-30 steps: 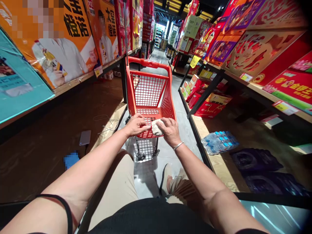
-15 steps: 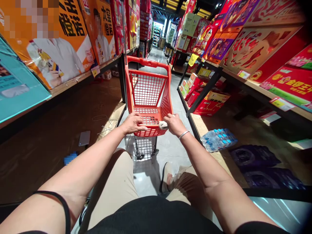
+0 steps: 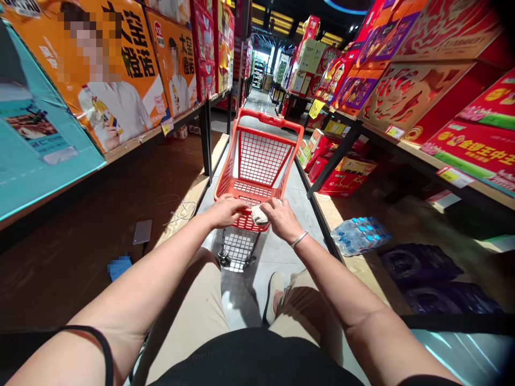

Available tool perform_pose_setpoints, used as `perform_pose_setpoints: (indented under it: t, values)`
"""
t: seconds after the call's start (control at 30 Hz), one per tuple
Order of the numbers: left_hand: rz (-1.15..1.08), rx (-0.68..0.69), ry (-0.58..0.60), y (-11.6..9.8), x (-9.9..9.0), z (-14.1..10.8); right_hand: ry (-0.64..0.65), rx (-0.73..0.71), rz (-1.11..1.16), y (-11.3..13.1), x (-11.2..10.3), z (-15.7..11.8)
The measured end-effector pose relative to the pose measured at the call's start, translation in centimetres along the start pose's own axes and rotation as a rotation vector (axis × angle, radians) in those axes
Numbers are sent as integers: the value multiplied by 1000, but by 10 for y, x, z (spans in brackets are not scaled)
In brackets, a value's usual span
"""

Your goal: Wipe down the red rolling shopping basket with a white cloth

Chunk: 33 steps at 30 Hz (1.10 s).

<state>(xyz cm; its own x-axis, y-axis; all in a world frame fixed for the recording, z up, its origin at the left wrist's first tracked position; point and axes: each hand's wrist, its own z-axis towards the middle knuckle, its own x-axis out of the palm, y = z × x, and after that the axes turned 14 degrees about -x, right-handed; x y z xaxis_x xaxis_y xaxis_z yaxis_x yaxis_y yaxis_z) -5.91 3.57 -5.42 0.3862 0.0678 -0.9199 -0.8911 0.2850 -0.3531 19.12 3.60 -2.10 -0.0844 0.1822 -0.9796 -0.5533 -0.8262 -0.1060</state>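
Observation:
A red shopping cart (image 3: 263, 161) with a mesh basket stands in the aisle in front of me, slightly askew. My left hand (image 3: 228, 211) is closed on its near rim, the fingertips pointing right. In my right hand (image 3: 282, 219) is a crumpled whitish cloth (image 3: 259, 215), pressed against the same near edge. Only part of the cloth shows, since my fingers cover the rest. The two hands are close together, the cloth between them. Nothing is visible inside the basket.
Shelves with orange boxes (image 3: 120, 75) and a turquoise box (image 3: 48, 123) line the left. A phone-like slab (image 3: 142, 232) and a cable (image 3: 181, 212) lie on the lower left shelf. Red gift boxes (image 3: 346, 174) and a pack of bottled water (image 3: 360, 236) are on the right.
The cart has swung so its far end points further right. My right hand and the cloth have slid left along the near edge, closer to my left hand.

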Motion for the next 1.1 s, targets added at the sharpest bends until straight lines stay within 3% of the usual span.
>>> perform_pose_setpoints:
  t: [0.1, 0.2, 0.27, 0.33, 0.47, 0.53, 0.6, 0.8, 0.87, 0.97, 1.1]
  values:
    - [53, -25, 16, -21, 9, 0, -63, -51, 113, -31, -5, -1]
    - [71, -63, 9, -28, 13, 3, -273, 83, 129, -68, -4, -6]
    - [65, -78, 19, -27, 14, 6, -409, 175, 110, -77, 10, -13]
    - [50, -92, 5, -24, 16, 10, -493, 220, 135, -67, 38, -23]
    - [28, -122, -56, -20, 22, 15, -704, 301, 194, -10, 108, -40]
    - [20, -111, -65, -20, 23, 14, -762, 268, 192, 13, 130, -44]
    - [12, -78, -62, -22, 24, 11, -788, 235, 189, 22, 135, -44]
    - [-29, 31, -101, -33, 29, 5, -892, 182, 121, 6, 98, -38]
    - [-42, 44, -101, -36, 33, 7, -883, 147, 58, 9, 97, -34]
    - [-46, 8, -105, -35, 37, 10, -824, 170, -8, 21, 117, -30]
    - [-53, -49, -105, -29, 38, 12, -689, 176, 100, 35, 164, -34]
